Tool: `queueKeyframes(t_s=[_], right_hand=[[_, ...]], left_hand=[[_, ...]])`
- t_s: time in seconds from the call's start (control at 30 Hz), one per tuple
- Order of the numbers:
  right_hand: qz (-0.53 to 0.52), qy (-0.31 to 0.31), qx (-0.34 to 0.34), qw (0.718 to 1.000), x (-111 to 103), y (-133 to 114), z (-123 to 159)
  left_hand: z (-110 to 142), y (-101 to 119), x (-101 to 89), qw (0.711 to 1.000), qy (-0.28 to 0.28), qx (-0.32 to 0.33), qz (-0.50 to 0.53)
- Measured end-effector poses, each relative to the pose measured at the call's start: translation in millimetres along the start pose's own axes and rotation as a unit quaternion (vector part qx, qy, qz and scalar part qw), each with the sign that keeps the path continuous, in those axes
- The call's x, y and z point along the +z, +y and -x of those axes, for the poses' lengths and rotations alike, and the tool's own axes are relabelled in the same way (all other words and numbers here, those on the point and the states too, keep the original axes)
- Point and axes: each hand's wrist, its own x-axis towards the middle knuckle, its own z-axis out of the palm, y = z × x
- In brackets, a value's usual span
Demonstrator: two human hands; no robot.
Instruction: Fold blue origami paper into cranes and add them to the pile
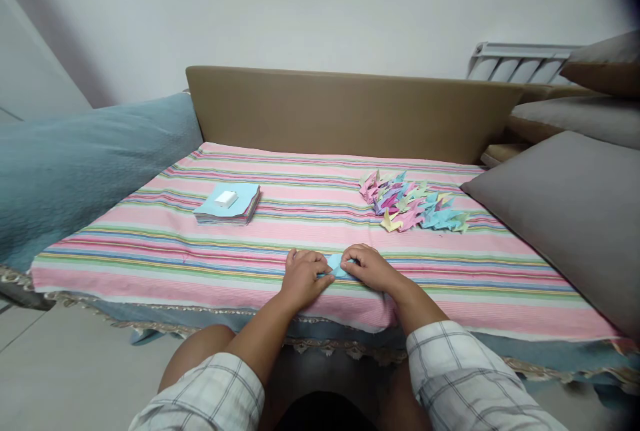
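Note:
A small folded piece of light blue paper (336, 263) lies near the front edge of the striped cloth, between my two hands. My left hand (306, 276) rests on the cloth with its thumb and fingers closed on the left side of the paper. From the other side, my right hand (367, 266) pinches the paper's right part between thumb and fingertips. My fingers cover much of the paper, so its full folded shape is hidden.
Several folded paper cranes (413, 204) in mixed colours are grouped at the back right. A stack of square paper (227, 203), with a small white block (226, 199) on top, sits at left. Grey cushions (565, 211) border the right; a blue-covered armrest (100, 158) borders the left.

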Motion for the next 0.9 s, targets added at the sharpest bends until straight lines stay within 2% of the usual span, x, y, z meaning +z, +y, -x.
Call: queueKeyframes(t_s=[0.4, 0.9], right_hand=[[0.008, 0.010, 0.020, 1.000, -2.0, -7.6, -3.7], [0.035, 0.008, 0.041, 0.999, 1.4, -7.6, -5.8]], left_hand=[[-1.7, 4.5, 1.2, 0.996, 0.054, -0.053, 0.055], [1.2, 5.7, 8.3, 0.995, 0.085, -0.050, 0.015]])
